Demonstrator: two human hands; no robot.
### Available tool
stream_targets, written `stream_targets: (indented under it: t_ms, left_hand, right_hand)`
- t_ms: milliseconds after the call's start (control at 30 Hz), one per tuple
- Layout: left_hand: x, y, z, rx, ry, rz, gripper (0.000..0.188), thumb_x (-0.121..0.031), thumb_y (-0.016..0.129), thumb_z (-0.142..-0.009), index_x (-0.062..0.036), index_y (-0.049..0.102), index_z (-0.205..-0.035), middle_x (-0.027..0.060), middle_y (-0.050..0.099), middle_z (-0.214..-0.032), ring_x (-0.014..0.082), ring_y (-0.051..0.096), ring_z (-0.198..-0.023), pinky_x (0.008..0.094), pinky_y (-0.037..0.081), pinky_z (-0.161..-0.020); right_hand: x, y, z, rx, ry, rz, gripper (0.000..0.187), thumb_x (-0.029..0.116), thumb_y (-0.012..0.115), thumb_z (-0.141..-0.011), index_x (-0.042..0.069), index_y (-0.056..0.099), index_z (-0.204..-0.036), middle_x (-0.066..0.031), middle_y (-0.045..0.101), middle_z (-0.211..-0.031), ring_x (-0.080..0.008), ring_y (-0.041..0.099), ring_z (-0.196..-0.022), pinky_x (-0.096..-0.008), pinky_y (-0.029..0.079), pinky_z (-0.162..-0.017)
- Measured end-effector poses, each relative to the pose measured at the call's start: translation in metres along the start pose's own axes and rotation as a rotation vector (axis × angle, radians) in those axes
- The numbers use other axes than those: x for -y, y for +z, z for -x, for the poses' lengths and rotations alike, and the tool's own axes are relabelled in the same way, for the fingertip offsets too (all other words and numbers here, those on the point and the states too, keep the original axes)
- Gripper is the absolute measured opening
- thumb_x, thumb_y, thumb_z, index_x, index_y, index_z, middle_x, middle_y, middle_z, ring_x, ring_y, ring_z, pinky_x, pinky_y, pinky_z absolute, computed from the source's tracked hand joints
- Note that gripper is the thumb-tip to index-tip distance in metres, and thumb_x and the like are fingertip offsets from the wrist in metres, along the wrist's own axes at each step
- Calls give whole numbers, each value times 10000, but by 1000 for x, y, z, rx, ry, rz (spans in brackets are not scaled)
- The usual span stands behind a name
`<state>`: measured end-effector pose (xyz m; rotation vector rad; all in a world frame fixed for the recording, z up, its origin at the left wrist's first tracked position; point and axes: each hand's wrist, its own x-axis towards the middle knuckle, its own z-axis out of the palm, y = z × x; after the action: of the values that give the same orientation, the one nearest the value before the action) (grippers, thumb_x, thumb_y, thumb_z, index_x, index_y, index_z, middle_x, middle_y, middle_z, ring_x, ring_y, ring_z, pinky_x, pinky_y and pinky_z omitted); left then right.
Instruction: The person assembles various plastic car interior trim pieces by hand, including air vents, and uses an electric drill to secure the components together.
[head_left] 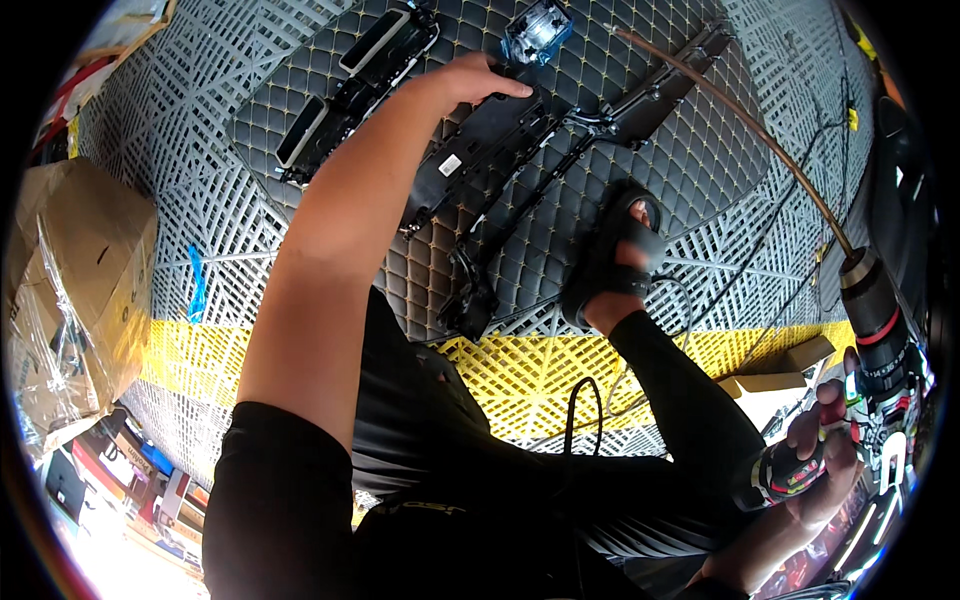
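Black panel (484, 150), one, at left hand (482, 80), one drill (880, 325) in right hand (828, 455)

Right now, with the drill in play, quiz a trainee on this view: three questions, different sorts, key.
1. Which hand grips the power drill?
2. True or false: the cardboard box lies left of the quilted mat.
3. The left hand is at:
A) the sandal
B) the upper end of the labelled black plastic panel
C) the yellow floor tiles

Key: 1. the right hand; 2. true; 3. B
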<state>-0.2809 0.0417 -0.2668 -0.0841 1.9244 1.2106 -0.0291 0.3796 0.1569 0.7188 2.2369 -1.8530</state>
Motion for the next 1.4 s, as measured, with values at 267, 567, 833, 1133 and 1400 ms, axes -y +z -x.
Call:
stream_targets:
  t_ms: [267, 567, 833, 1133, 1400]
  left_hand:
    - [-25, -9, 50, -14, 218, -32, 566, -295, 828, -790, -2, 593, -1214, 95, 665, -1141, 177, 637, -1028, 330, 494, -918]
    - [-61, 9, 143, -138, 483, 47, 524, -220, 834, -787, 38, 583, -1168, 81, 663, -1039, 154, 625, -965, 324, 495, -889]
    - [-73, -2, 173, -228, 544, 73, 531, -111, 817, -790, 61, 551, -1216, 95, 646, -1131, 163, 612, -1038, 314, 479, -961]
    - [-80, 1, 194, -376, 632, 6, 615, -231, 896, -714, 38, 615, -1190, 103, 665, -1052, 154, 628, -959, 304, 504, -900]
    - [-80, 1, 192, -372, 646, -4, 680, -422, 886, -671, 56, 641, -1089, 215, 685, -969, 333, 685, -893, 380, 535, -827]
  right_hand:
    - [3, 1, 13, -27, -41, -4, 702, 176, 638, -839, -80, 330, -1415, -168, 635, -1162, -114, 552, -621, -233, 453, -590]
    - [3, 42, 72, -185, -8, -47, 661, 179, 717, -759, -99, 467, -1303, -157, 672, -987, -148, 579, -562, -257, 474, -531]
    - [-12, 60, 93, -219, -51, -89, 561, 108, 698, -756, -116, 504, -1232, -200, 676, -1010, -178, 603, -580, -284, 502, -563]
    - [-22, 56, 93, -189, -93, -26, 653, 171, 706, -792, -78, 449, -1338, -158, 668, -1054, -150, 555, -572, -296, 481, -563]
    - [-24, 61, 95, -264, -90, -92, 698, 138, 724, -752, -81, 438, -1350, -186, 688, -1027, -172, 584, -548, -295, 505, -547]
